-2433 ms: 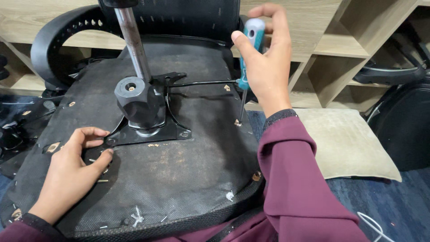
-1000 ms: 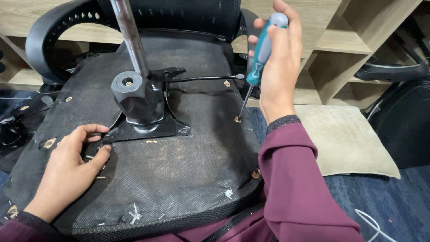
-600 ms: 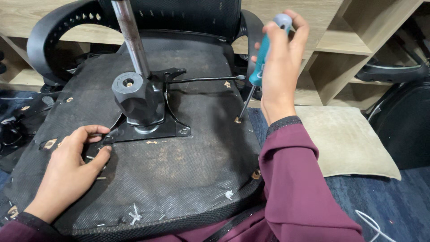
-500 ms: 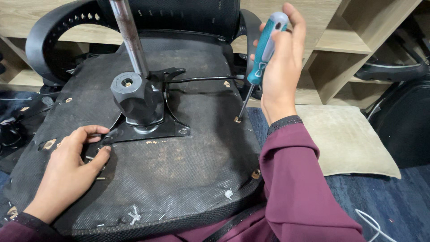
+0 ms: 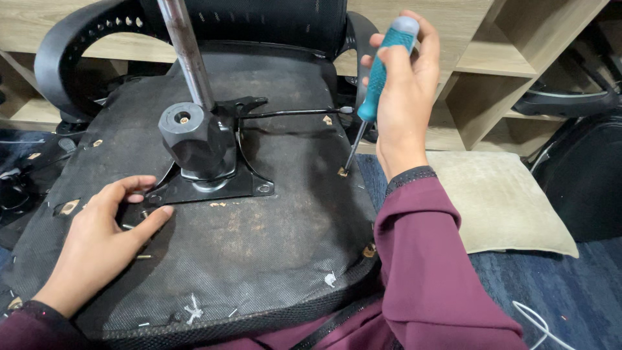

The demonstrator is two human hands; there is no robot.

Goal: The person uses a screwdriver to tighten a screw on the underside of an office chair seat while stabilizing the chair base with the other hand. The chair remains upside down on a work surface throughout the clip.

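An upturned office chair seat [image 5: 259, 246] lies before me, its black fabric underside facing up. A black metal tilt mechanism [image 5: 201, 146] with a chrome gas cylinder [image 5: 184, 52] is bolted to its middle. My right hand [image 5: 405, 97] grips a teal-handled screwdriver [image 5: 382, 68], held nearly upright, with its tip in a hole [image 5: 342, 172] near the seat's right edge. My left hand [image 5: 103, 236] rests flat on the seat, fingers touching the front left corner of the mechanism's base plate [image 5: 162, 194].
Wooden cubby shelves [image 5: 499, 58] stand behind the chair. A beige cushion [image 5: 499, 201] lies on the blue carpet [image 5: 557, 291] to the right, beside another dark chair [image 5: 583, 175]. The black armrest [image 5: 65, 58] curves up at left. A thin lever rod [image 5: 291, 113] runs from the mechanism.
My right hand has lowered the screwdriver tip into the hole at the seat's right edge and shifted its grip on the handle. The left hand has stayed in place.
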